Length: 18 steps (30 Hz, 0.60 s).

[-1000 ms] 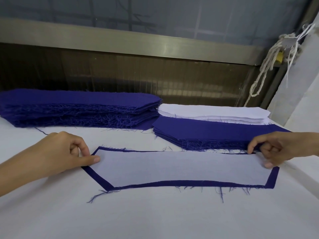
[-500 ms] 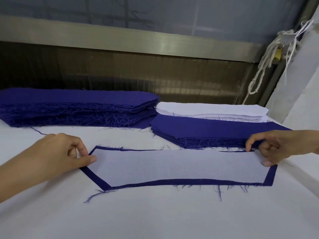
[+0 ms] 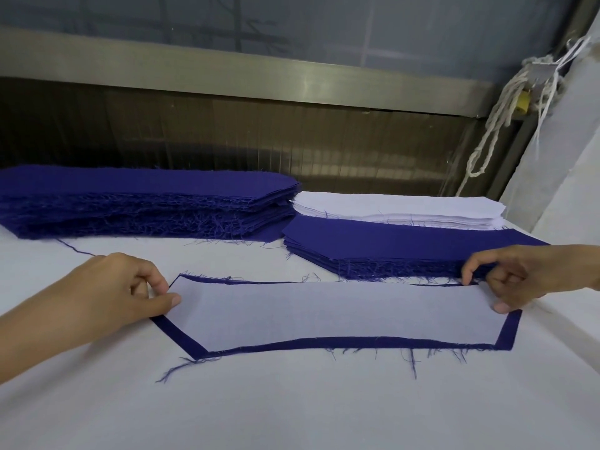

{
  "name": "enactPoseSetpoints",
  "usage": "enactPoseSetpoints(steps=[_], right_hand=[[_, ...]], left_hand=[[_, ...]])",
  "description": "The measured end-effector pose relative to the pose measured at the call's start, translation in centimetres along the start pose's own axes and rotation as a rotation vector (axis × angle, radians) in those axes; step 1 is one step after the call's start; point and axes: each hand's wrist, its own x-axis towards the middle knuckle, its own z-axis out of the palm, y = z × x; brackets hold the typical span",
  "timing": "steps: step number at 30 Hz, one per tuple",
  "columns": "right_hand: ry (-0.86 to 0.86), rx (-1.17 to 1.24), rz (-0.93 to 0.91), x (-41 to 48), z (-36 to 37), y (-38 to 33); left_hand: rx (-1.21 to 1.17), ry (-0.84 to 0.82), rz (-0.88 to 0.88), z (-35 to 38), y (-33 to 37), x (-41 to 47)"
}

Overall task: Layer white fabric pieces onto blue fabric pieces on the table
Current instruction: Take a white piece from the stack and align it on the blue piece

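Each grip is clamped on the white piece (image 3: 341, 313): left hand (image 3: 107, 297) pinching its left end, right hand (image 3: 519, 274) its right, over the blue piece (image 3: 324, 343) in the middle of the table (image 3: 292, 410). An uneven tug would likely skew the loose white layer.

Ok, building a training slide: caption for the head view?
Left hand and right hand hold the ends of a white piece laid on a blue piece.

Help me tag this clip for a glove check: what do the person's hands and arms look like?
Left hand and right hand are bare: no gloves, rings or wristbands show. The left forearm and right forearm are uncovered to the frame edge; no sleeve shows.
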Motion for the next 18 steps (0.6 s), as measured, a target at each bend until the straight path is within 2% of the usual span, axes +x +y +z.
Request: enactPoseSetpoints(steps=[4,12,18], right_hand=[[0.01,0.003,0.009,-0.4,0.3,-0.7],[-0.012,-0.001,0.029,-1.3,0.9,-2.9],[-0.01,-0.027,0.034,-1.6,0.9,-2.9]], left_hand=[[0.011,-0.024,0.031,0.2,-0.3,0.0],[-0.11,-0.095,-0.044,-0.1,-1.4,0.7],[-0.214,-0.21,-0.117,-1.1,-1.2,1.0]])
